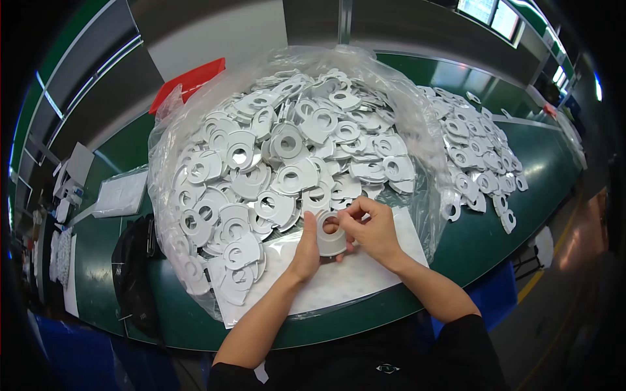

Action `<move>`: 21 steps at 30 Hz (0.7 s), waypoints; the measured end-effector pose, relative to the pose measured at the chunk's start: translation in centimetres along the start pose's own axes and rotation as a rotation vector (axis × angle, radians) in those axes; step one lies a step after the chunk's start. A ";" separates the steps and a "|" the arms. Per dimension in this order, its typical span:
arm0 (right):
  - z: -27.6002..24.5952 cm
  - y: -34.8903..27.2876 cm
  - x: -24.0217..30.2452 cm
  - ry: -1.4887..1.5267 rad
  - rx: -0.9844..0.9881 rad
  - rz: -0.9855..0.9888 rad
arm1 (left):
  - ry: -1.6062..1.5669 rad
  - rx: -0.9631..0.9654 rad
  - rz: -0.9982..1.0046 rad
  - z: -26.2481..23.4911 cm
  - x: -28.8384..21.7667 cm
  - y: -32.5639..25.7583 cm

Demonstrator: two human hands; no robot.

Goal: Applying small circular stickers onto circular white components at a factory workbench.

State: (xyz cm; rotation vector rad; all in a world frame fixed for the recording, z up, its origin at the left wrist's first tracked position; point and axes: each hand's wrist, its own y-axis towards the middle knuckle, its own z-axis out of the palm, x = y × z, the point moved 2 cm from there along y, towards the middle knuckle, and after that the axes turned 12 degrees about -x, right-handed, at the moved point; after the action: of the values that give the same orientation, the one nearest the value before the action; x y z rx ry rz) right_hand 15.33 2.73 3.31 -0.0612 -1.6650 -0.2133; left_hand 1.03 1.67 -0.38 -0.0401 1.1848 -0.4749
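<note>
My left hand (305, 251) grips a light grey plastic part with a round hole (332, 244), holding it tilted up over a white sheet (313, 287) at the table's near edge. At the part's upper right edge, my right hand (373, 229) is closed, thumb and fingertips pinched together by the hole. Whether anything small sits in that pinch is hidden. Just beyond both hands rises a large heap of the same grey ring-shaped parts (287, 176), lying in an opened clear plastic bag (427, 146).
A second pile of grey parts (479, 153) lies on the green table (541, 153) at the right. Behind the bag at far left stands a red bin (189, 83). A bagged white stack (122, 194) and a black bag (135, 274) lie left. Blue bins (492, 296) stand below the edge.
</note>
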 end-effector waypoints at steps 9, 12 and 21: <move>0.0 -0.7 2.4 -0.611 -0.056 -0.330 | 0.021 -0.058 0.007 0.4 -0.1 -0.3; -0.3 -0.7 2.8 -0.701 -0.041 -0.485 | -0.036 -0.048 -0.034 0.2 -0.3 -0.1; -1.5 -0.3 2.5 -0.549 0.164 -0.342 | -0.120 -0.005 -0.158 0.2 -1.5 0.0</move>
State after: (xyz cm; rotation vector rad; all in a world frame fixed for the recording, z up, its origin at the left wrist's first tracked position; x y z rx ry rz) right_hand 16.45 1.92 5.89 0.3168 -2.2312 -0.3382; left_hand 0.79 2.16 0.99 -0.1650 1.0688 -0.6005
